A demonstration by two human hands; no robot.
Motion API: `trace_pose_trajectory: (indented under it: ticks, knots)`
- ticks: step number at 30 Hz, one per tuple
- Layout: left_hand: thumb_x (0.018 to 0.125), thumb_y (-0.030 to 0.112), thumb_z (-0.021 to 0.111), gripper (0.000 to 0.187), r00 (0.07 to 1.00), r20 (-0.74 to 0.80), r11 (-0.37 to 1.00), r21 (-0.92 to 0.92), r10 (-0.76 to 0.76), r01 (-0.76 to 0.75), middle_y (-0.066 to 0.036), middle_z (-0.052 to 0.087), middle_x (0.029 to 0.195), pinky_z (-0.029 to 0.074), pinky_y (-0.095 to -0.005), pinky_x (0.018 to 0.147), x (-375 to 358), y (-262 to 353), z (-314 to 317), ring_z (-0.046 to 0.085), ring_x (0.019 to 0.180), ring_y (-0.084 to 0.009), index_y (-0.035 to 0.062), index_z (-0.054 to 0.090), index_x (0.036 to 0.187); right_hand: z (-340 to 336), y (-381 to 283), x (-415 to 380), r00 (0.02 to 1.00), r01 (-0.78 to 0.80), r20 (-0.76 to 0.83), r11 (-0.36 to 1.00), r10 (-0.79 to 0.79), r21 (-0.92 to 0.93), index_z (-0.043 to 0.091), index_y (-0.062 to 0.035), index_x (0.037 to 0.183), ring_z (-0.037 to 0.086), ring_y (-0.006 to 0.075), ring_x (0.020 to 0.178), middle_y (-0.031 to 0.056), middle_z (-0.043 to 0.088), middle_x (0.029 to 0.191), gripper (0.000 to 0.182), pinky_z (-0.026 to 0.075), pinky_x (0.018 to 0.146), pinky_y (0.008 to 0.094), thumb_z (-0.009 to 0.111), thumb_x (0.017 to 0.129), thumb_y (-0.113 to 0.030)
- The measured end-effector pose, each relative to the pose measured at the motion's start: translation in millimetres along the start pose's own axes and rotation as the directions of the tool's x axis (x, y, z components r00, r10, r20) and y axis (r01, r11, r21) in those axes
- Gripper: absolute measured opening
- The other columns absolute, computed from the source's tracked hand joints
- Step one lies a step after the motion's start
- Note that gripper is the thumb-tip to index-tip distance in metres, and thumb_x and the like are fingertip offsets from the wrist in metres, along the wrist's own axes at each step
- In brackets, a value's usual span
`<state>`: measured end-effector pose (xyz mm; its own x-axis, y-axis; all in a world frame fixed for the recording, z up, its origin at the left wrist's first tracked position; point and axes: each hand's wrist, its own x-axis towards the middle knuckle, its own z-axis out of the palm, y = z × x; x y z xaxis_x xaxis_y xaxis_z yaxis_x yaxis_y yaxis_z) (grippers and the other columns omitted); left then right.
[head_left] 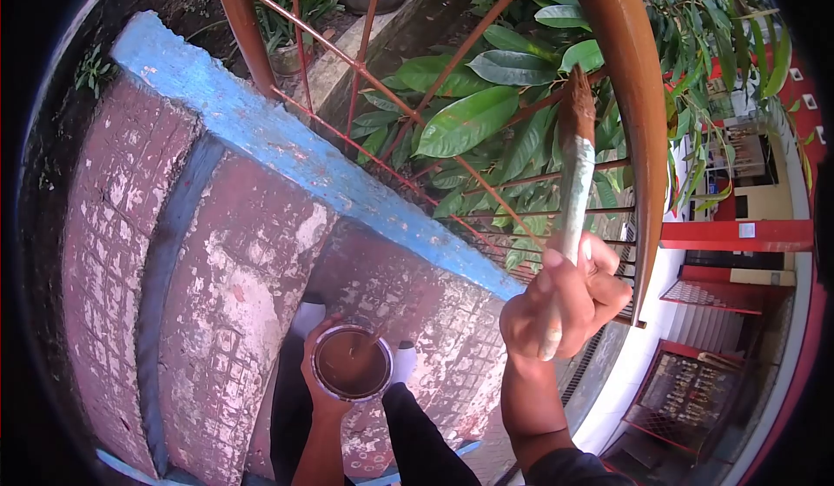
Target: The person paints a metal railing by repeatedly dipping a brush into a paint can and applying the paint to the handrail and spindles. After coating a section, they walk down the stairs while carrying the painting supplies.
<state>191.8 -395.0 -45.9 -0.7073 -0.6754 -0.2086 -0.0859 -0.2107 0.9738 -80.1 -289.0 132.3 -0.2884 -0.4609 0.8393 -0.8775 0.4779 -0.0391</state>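
My right hand (569,299) is closed around the pale, paint-stained handle of a paintbrush (575,191). Its bristles, coated in brown, point upward beside a leafy branch and overlap the brown metal railing (506,192) in this view. Low in the picture, my left hand (323,373) grips a round can of brown paint (354,362) from its left side, with the open top facing me. A thick, curved brown rail (638,95) rises just right of the brush. Several thinner bars of the railing are brown, others reddish.
Below the railing runs a low wall with a worn blue top (287,152) and flaking maroon faces (252,286). Green leaves (473,121) push through the bars. My dark-clothed legs (426,443) are at the bottom. At right stands a building with a red beam (738,235).
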Motion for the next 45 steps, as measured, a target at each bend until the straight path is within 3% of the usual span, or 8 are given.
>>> trace_pose_trajectory:
  ticks: [6,10,13,19,21,28,30,45]
  knots:
    - [0.077,0.005,0.094,0.081,0.994,-0.027,0.978,-0.178,-0.11,0.104,-0.014,0.065,0.148,0.055,-0.036,0.11,1,7,8,0.069,0.124,-0.0213,-0.0007,0.055,0.148,-6,-5,14,0.98,-0.004,0.198,0.998,0.016,-0.062,0.077,-0.0082,0.113,0.064,0.0318,0.104,0.0106,0.054,0.117,0.047,0.053,0.082,0.0375,0.079,0.075,0.02]
    - [0.077,0.006,0.094,0.079,0.992,-0.038,0.982,-0.153,-0.121,0.114,-0.015,0.067,0.145,0.055,-0.0364,0.109,1,6,9,0.071,0.122,-0.0215,-0.0014,0.056,0.146,-9,-9,10,0.942,-0.113,0.323,0.992,0.088,0.06,0.074,-0.0068,0.112,0.065,0.031,0.104,0.0116,0.056,0.115,0.04,0.053,0.08,0.0378,0.078,0.079,0.016]
    - [0.109,0.022,0.057,0.043,0.997,0.066,0.989,-0.143,-0.04,0.05,-0.015,0.057,0.152,0.056,-0.041,0.112,2,4,7,0.065,0.128,-0.0236,0.0025,0.052,0.147,-10,-14,15,0.987,-0.109,0.139,0.981,0.087,0.158,0.07,-0.0029,0.114,0.065,0.0276,0.097,0.0127,0.06,0.104,0.021,0.054,0.081,0.0383,0.07,0.095,0.006]
    - [0.106,0.013,0.062,0.043,0.997,0.077,0.997,-0.069,-0.022,0.028,-0.014,0.059,0.151,0.056,-0.0415,0.112,0,3,8,0.066,0.127,-0.0229,0.0019,0.054,0.147,1,-7,12,0.931,-0.345,-0.043,0.912,0.363,0.219,0.069,-0.0011,0.114,0.066,0.0285,0.095,0.0129,0.061,0.1,0.012,0.056,0.084,0.0415,0.069,0.102,-0.002]
    - [0.066,0.015,0.102,0.092,0.999,-0.004,0.991,-0.128,-0.046,0.045,-0.015,0.067,0.143,0.054,-0.0372,0.11,-1,4,11,0.07,0.124,-0.0225,-0.0004,0.058,0.146,1,-10,10,0.929,-0.35,-0.08,0.927,0.362,0.138,0.066,0.0005,0.115,0.066,0.0289,0.09,0.0144,0.063,0.093,0.009,0.056,0.083,0.0429,0.063,0.108,-0.005]
    - [0.067,0.014,0.101,0.091,1.0,0.006,0.998,-0.059,-0.022,0.022,-0.012,0.067,0.145,0.054,-0.036,0.111,-1,7,7,0.068,0.127,-0.0207,0.0014,0.058,0.146,5,-23,11,0.905,-0.41,-0.108,0.911,0.412,0.038,0.06,0.0035,0.12,0.067,0.0234,0.088,0.0138,0.054,0.108,0.013,0.056,0.083,0.0362,0.053,0.114,-0.007]
    - [0.104,0.011,0.065,0.046,0.999,0.043,0.998,-0.068,0.008,-0.005,-0.014,0.061,0.148,0.059,-0.04,0.109,-1,6,6,0.068,0.125,-0.0223,0.0002,0.054,0.147,14,-33,19,0.909,-0.409,-0.084,0.913,0.407,0.0,0.059,0.0041,0.119,0.068,0.0246,0.089,0.014,0.054,0.107,0.013,0.058,0.081,0.0363,0.055,0.114,-0.007]
    - [0.07,0.011,0.1,0.087,0.995,-0.011,0.992,-0.081,-0.095,0.094,-0.014,0.069,0.142,0.055,-0.0366,0.108,6,17,16,0.07,0.125,-0.0213,-0.0002,0.058,0.145,15,-29,5,0.891,-0.373,-0.205,0.911,0.405,0.175,0.056,0.0034,0.122,0.069,0.0248,0.091,0.0149,0.053,0.108,0.02,0.061,0.08,0.0356,0.051,0.116,-0.015]
